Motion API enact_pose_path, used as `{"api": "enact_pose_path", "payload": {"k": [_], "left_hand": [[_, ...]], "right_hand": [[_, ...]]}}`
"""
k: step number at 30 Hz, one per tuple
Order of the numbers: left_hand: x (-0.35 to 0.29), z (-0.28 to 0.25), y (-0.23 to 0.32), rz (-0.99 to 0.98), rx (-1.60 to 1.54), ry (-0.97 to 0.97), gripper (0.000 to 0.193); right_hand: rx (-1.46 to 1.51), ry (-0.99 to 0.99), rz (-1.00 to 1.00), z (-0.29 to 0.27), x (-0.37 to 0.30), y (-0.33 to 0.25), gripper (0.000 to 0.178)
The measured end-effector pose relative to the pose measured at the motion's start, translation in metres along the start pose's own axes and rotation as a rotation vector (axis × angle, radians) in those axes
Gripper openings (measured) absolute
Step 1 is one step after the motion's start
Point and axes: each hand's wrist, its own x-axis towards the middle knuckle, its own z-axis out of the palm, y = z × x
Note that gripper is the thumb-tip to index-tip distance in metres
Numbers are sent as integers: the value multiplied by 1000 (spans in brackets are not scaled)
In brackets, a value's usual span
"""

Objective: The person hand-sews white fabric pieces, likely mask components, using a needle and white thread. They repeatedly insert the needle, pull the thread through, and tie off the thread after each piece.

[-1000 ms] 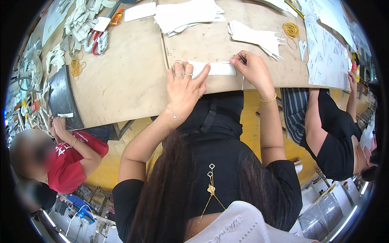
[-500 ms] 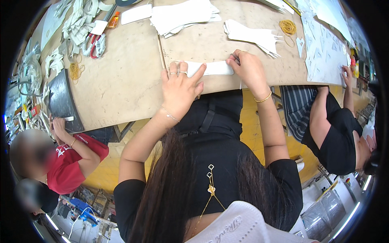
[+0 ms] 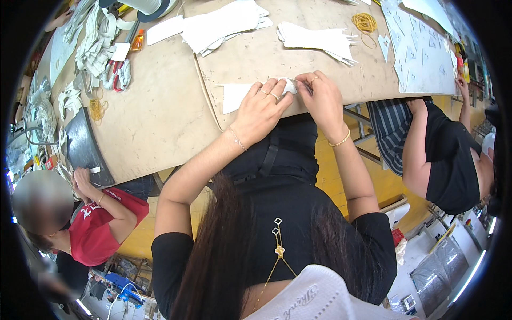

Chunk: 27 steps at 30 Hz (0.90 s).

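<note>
A white strip of sheet material (image 3: pixel 233 97) lies near the table's front edge, its right end slightly raised and curled. My left hand (image 3: pixel 263 109) covers the middle of the strip, fingers bent together and holding its right part. Just to the right, my right hand (image 3: pixel 321 101) is closed in a pinch at that raised end. Between its thumb and forefinger is a small, thin metallic tool, mostly hidden by the fingers. Beyond my hands lie a stack of larger white cut pieces (image 3: pixel 224 25) and a second stack with narrow tabs (image 3: pixel 314 41).
Yellow rubber bands (image 3: pixel 364 22) lie at the far right, near a white sheet with small triangular pieces (image 3: pixel 421 53). Red-handled scissors (image 3: pixel 115 74), an orange bottle (image 3: pixel 137 41) and pale strips (image 3: pixel 96 48) are at left. One person (image 3: pixel 106 218) works at left, another (image 3: pixel 448 144) at right.
My left hand has slid right along the strip, its fingers now bent closer to my right hand. The strip's right end has lifted and curled. The view has shifted slightly.
</note>
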Motion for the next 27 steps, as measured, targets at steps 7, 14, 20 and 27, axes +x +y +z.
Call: {"api": "enact_pose_path", "payload": {"k": [7, 14, 20, 27], "left_hand": [[2, -1, -3, 24, -3, -25, 33], [4, -3, -4, 42, 16, -46, 35], [9, -6, -4, 36, 33, -92, 40], [21, -17, -24, -160, 133, -81, 40]], "right_hand": [[-136, 141, -169, 3, -35, -3, 33], [-217, 152, -193, 7, -46, -1, 50], [-283, 146, -219, 9, -45, -1, 48], [-338, 65, -186, 3, -48, -6, 40]]}}
